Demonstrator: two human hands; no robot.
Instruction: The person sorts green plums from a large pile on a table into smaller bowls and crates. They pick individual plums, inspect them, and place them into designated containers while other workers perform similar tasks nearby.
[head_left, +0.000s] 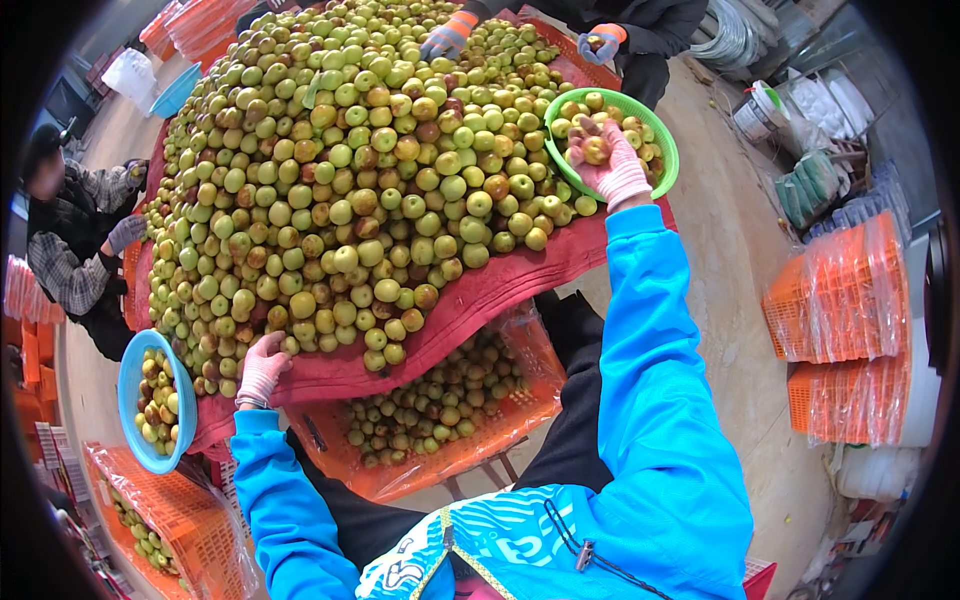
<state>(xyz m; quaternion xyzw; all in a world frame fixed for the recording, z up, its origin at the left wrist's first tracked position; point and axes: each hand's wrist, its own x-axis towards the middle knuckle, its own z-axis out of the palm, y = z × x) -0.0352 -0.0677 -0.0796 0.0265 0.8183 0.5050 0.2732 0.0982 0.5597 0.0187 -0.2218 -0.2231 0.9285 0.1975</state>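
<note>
A large heap of green-and-brown jujubes covers a table spread with red cloth. My right hand, in a pink-and-white knit glove, is over the green plastic basket at the heap's right. A reddish-brown jujube is held in its fingers, palm turned up. More jujubes lie in that basket beneath. At the heap's near edge rests my left hand, gloved alike, its fingertips against the fruit; whether it grips one is hidden. Left of it is a blue plastic basket holding jujubes.
Below the table edge, between my legs, an orange crate lined with clear plastic contains jujubes. Another orange crate is at lower left. Gloved co-workers' hands work at the far side and left. Wrapped orange crates stack at right.
</note>
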